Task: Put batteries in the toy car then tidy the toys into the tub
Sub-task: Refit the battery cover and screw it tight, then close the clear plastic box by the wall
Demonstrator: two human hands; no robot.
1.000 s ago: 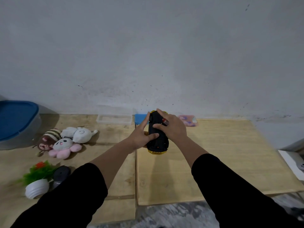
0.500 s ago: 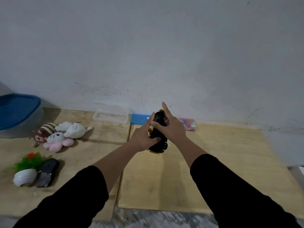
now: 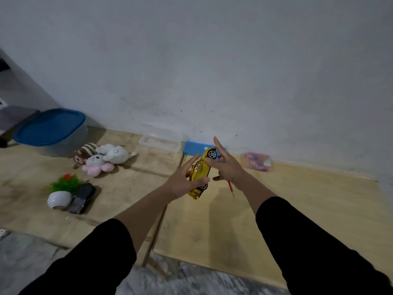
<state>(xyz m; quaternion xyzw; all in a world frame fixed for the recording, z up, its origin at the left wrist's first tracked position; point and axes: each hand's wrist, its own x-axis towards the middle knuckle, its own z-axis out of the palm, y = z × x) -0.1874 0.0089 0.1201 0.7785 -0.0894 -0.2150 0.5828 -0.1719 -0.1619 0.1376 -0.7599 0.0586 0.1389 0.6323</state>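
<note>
Your left hand (image 3: pixel 187 182) and right hand (image 3: pixel 227 167) grasp the toy car (image 3: pixel 201 173) — right also holds a screwdriver (image 3: pixel 230 188); plush toys (image 3: pixel 102 159) untidied, tub (image 3: pixel 51 133) lidded.

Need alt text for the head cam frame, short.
Two hands in black sleeves hold a yellow toy car above a wooden board: the left hand grips its lower end, the right hand its upper end, along with a red screwdriver. To the left lie three soft toys and a tub with a blue lid.
</note>
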